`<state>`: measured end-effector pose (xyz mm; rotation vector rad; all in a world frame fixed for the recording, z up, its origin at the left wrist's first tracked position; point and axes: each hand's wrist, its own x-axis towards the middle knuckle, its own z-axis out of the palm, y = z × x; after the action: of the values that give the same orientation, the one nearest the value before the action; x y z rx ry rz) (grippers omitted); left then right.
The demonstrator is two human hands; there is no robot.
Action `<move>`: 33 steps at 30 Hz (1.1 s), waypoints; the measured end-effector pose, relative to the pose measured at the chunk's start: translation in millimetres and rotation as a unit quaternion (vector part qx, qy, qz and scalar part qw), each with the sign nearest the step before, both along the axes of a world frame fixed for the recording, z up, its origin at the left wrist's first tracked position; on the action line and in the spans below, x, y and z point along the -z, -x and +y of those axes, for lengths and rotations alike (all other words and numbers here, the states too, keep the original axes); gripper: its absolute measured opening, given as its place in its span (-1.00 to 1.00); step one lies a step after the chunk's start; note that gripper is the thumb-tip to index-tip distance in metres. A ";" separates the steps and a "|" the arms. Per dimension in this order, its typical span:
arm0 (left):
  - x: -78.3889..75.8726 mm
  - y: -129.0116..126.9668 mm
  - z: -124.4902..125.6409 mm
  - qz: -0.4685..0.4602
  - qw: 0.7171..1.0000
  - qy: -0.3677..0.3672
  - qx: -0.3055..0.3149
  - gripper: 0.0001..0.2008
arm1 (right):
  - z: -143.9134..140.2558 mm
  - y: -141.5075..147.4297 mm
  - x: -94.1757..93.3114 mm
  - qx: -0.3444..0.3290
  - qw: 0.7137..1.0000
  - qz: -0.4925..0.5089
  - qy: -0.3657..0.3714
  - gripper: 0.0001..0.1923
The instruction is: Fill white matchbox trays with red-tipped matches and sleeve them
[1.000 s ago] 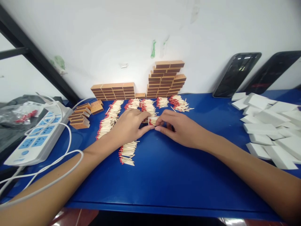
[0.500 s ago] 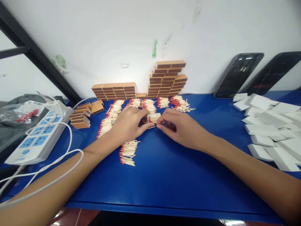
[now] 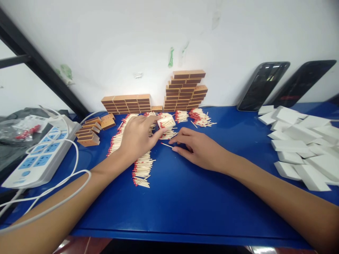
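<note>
My left hand point(image 3: 139, 135) grips a small white matchbox tray point(image 3: 160, 122) between thumb and fingers, tilted above the matches; red-headed matchsticks lie inside it. Just to its right, my right hand point(image 3: 198, 148) is low over the table, thumb and index finger apart. A single match point(image 3: 166, 145) lies at the right thumb tip, its red head pointing left. Loose matches point(image 3: 143, 167) spread in a long band beneath and in front of my left hand. More match piles, one a fanned heap point(image 3: 202, 118), lie behind my hands.
Brown matchbox sleeves stand in a low stack point(image 3: 127, 104) and a taller stack point(image 3: 184, 91) against the wall. More sleeves point(image 3: 88, 132) lie left, beside a power strip point(image 3: 39, 158) with white cables. White trays point(image 3: 299, 141) heap at right, near two phones point(image 3: 265, 84) leaning on the wall.
My left hand has lifted the tray slightly up and left, away from my right hand. My right hand's fingers have come off the tray and down beside a single match.
</note>
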<state>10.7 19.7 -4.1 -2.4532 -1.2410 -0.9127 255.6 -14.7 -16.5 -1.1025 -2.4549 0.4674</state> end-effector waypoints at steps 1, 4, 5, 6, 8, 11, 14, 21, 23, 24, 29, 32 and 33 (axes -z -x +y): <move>-0.3 0.1 -0.1 -0.010 1.000 -0.007 -0.005 -0.61 | -0.1 0.3 -0.3 0.004 1.000 0.002 0.000 -0.74; -0.8 -0.2 -0.5 -0.030 0.999 -0.027 -0.015 -0.65 | -1.0 1.2 -1.0 0.018 1.000 0.000 -0.003 -0.71; -1.1 -0.4 -0.7 -0.035 0.999 -0.032 -0.020 -0.65 | -1.5 1.4 -1.0 0.018 1.000 -0.002 -0.006 -0.68; -1.5 -0.6 -0.8 -0.039 0.998 -0.035 -0.025 -0.65 | -1.9 1.6 -0.8 0.016 1.000 -0.005 -0.008 -0.64; -2.3 -0.9 -0.9 -0.045 0.998 -0.034 -0.032 -0.63 | -2.4 1.6 -0.3 0.006 1.000 -0.013 -0.014 -0.61; -2.7 -0.9 -0.8 -0.050 0.998 -0.022 -0.034 -0.63 | -2.1 1.4 0.0 -0.003 1.000 0.001 -0.015 -0.68; -1.6 -0.9 -0.5 -0.052 0.998 -0.019 -0.028 -0.63 | -1.3 2.4 -0.2 0.000 0.999 0.037 0.005 -0.84; -1.1 -1.3 -0.8 -0.047 0.998 -0.023 -0.023 -0.64 | -1.5 6.4 2.9 0.045 0.999 0.006 -0.014 -0.80; -1.3 -1.3 -0.6 -0.043 0.998 -0.025 -0.022 -0.66 | -0.5 6.2 3.9 0.062 0.997 -0.031 -0.040 -0.72; -1.2 -1.3 -0.4 -0.042 0.999 -0.027 -0.021 -0.67 | 0.5 5.7 4.4 0.069 0.996 -0.042 -0.048 -0.73; -0.5 -1.7 -0.8 -0.039 0.999 -0.020 -0.010 -0.64 | 7.3 1.6 5.5 0.071 0.997 -0.013 -0.034 -0.89; -0.6 -2.0 -1.7 -0.037 0.999 -0.013 -0.008 -0.62 | 7.3 -0.1 3.0 0.073 0.997 0.001 -0.022 -0.91; -0.7 -1.9 -1.9 -0.036 0.999 -0.014 -0.008 -0.62 | 6.0 0.2 1.8 0.076 0.997 0.009 -0.023 -0.92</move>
<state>12.7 17.8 -3.4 -2.4049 -1.2609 -1.0168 255.3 -8.7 -18.3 -1.2480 -2.3328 0.3710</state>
